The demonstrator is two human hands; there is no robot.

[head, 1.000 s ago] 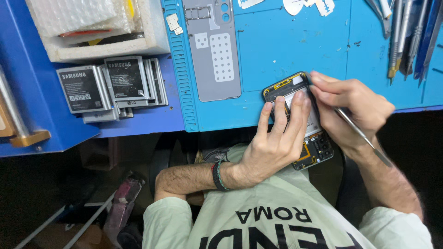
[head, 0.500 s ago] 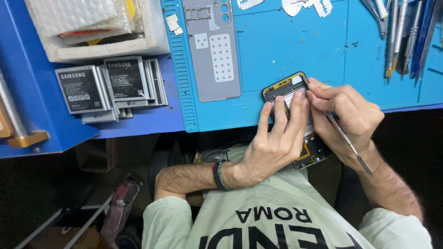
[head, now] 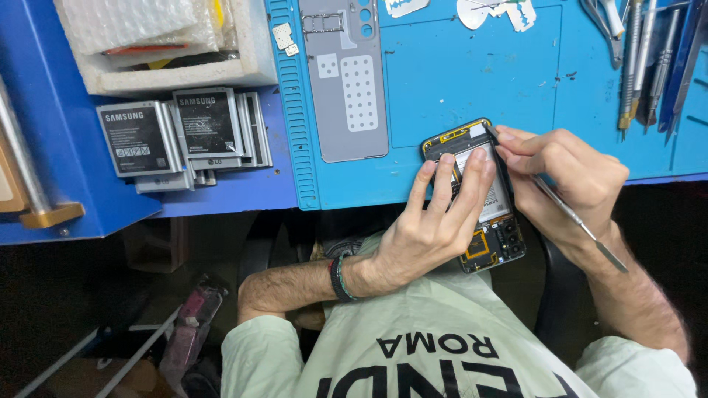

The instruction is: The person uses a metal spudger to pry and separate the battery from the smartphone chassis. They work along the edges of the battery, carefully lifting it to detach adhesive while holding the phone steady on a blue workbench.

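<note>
An opened phone (head: 476, 195), back cover off, is being steadied at the near edge of the blue mat (head: 472, 81) on the tabletop, its lower end hanging past the edge. It is being pressed down by the left hand (head: 431, 221), whose fingers (head: 472, 180) are lying flat and extended across the battery rather than curled round anything. A thin metal tool (head: 568, 210) is being pinched by the closed fingers of the right hand (head: 568, 180), its tip being worked in at the phone's upper right corner. The battery could be punctured if the tip slips inward, and the overhanging phone could be levered off the edge. Compared with a second ago, the tool is being held flatter and the right hand is sitting slightly lower.
</note>
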